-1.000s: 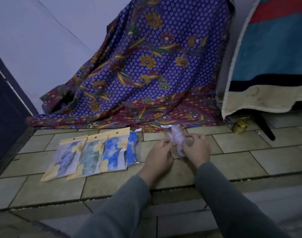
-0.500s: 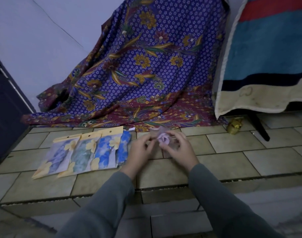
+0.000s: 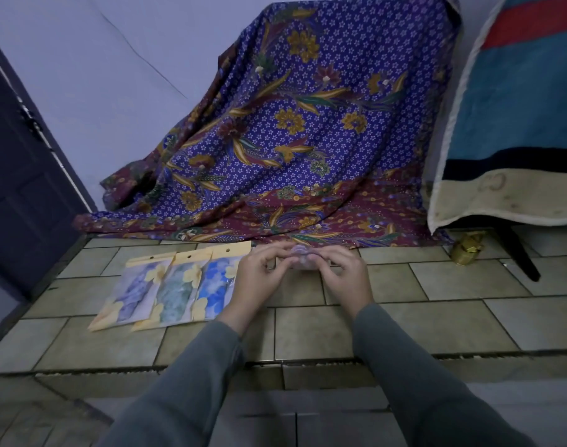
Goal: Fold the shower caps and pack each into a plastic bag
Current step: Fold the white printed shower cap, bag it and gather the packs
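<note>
Nearest the camera, my grey sleeves (image 3: 192, 379) are reaching out over the tiled floor (image 3: 308, 330). Past them, my left hand (image 3: 259, 279) and right hand (image 3: 345, 277) are meeting over the tiles, fingers curled in, both pinching the lilac shower cap (image 3: 300, 254) between the fingertips. Cap is sitting bunched small between my two hands, just above the floor; most of it is hidden behind my knuckles, so I can't tell how tight the fold is.

Just left of my left hand, three packed bags (image 3: 175, 285) with yellow header cards are lying side by side, overlapping a bit. My left hand is covering the edge of the nearest one, so contact there is unclear.

Risks as I'm judging them:
- Thin, springy cap material: any easing of the pinch and the bundle is probably popping open, fold lost.
- No empty plastic bag visible in reach. Freeing a hand to fetch one means holding the fold single-handed, likely slipping.
- Left wrist is working close to the finished packs; a sweep could be knocking them out of line.
- Dim light, so checking the fold by eye is poor.

Further back, a purple batik cloth (image 3: 308, 124) is draping down onto the floor, with a small brass padlock (image 3: 467, 251) off to the right.
</note>
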The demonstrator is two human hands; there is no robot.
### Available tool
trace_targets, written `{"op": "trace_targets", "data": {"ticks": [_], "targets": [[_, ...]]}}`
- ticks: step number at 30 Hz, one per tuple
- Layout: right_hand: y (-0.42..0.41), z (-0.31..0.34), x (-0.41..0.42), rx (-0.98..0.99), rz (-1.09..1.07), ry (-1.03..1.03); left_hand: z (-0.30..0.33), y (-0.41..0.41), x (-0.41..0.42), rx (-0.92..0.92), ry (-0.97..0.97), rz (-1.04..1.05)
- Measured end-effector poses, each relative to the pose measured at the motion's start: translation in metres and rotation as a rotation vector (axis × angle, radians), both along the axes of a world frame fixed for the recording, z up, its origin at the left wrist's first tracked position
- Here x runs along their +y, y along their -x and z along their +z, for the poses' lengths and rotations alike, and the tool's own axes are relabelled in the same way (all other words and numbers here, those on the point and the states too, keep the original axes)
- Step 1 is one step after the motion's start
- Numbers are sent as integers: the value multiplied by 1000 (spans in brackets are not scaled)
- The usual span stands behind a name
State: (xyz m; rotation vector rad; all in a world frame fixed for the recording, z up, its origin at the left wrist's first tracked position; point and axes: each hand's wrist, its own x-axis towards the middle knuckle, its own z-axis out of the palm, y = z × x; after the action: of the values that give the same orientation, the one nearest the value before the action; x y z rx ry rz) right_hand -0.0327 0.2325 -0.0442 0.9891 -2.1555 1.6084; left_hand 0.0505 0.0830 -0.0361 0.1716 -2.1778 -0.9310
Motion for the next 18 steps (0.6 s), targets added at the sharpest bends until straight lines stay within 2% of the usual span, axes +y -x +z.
{"op": "trace_targets", "data": {"ticks": [2,7,10,16,18], "targets": [[-2,0,-1,-104,-11,15,2,-2,4,-47,-86,-6],[-1,-9,-5,-441,22,6,-5,0,4,-298,-380,-35],[-2,-14,-5,-646,-4,22,-11,3,7,-349,-575,-18],[-3,-22,-13,-968,-86,38,-19,9,13,-459,-823,74],[-4,-23,-16,-1077,-92,98,-18,14,12,-551,-811,102]]}}
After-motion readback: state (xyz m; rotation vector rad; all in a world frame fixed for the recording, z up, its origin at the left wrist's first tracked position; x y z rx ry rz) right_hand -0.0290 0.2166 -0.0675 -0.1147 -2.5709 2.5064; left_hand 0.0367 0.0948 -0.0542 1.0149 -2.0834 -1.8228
